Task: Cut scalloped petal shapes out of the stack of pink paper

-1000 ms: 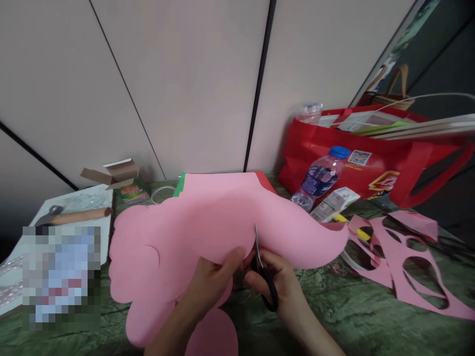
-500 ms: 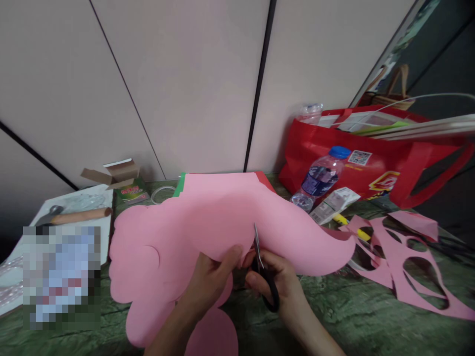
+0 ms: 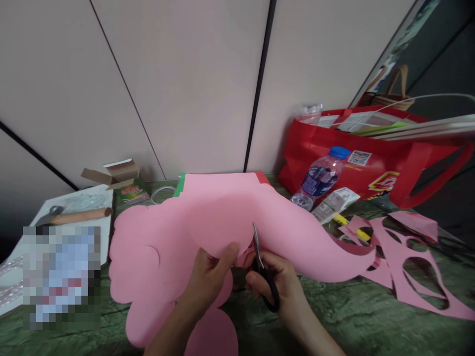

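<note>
A sheet of pink paper spans the middle of the view, its right end curling out over the table. My left hand pinches its lower edge, thumb on top. My right hand is closed around black-handled scissors. The blades point up and away, at the paper's cut edge just right of my left thumb; they look nearly closed. Several rounded pink paper cutouts lie to the left, partly beneath the sheet and my left forearm. My right fingertips are partly hidden behind the scissors and paper.
Pink paper scraps with holes lie at right near a yellow marker. Behind stand a plastic bottle and a red bag. At left are an opened small box and a wooden-handled tool on a white board.
The right strip of the pink sheet has swung further right and slightly down, over the scraps. My left hand has shifted slightly; the scissors stay nearly in place.
</note>
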A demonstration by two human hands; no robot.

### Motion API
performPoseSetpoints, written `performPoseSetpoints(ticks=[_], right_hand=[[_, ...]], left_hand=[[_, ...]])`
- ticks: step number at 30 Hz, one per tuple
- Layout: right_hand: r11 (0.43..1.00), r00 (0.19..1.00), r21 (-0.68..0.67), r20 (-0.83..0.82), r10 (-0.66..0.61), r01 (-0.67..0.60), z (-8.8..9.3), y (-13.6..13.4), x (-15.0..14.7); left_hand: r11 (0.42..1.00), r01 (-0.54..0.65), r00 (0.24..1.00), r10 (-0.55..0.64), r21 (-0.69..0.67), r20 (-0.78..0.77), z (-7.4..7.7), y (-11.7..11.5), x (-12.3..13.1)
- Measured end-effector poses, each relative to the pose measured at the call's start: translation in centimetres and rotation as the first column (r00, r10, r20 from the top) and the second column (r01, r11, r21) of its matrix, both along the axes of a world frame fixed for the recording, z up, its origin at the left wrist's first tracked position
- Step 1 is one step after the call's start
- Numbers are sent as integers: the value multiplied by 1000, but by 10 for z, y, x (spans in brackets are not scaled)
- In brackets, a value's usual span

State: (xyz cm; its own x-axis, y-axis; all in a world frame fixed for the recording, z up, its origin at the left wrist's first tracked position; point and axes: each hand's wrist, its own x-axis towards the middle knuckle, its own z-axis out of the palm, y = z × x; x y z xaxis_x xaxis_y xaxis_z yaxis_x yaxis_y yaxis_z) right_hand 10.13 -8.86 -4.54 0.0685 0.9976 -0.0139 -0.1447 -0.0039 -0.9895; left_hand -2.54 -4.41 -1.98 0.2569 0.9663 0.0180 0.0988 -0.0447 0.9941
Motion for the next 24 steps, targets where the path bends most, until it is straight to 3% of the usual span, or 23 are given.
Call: performPoseSetpoints(ticks=[8,14,19,24], right_hand=[[1000,1000,-12,-6,3,-3,-1,1,0],[1000,1000,-5,-25,19,-19,-2,0,-3],[1000,1000,18,-31,2,-1,-3,1,-4],[997,1000,72,-28,-5,7,-2,4,0]], left_hand=[[999,-39,999,40,23,-12,-3,1,-2],[998,60,994,-62,17,96,0,1,0],[999,-29,1000,28,-15,-12,0,-1,-2],[998,25,998,-28,-49,-63,-3,-2,-3]])
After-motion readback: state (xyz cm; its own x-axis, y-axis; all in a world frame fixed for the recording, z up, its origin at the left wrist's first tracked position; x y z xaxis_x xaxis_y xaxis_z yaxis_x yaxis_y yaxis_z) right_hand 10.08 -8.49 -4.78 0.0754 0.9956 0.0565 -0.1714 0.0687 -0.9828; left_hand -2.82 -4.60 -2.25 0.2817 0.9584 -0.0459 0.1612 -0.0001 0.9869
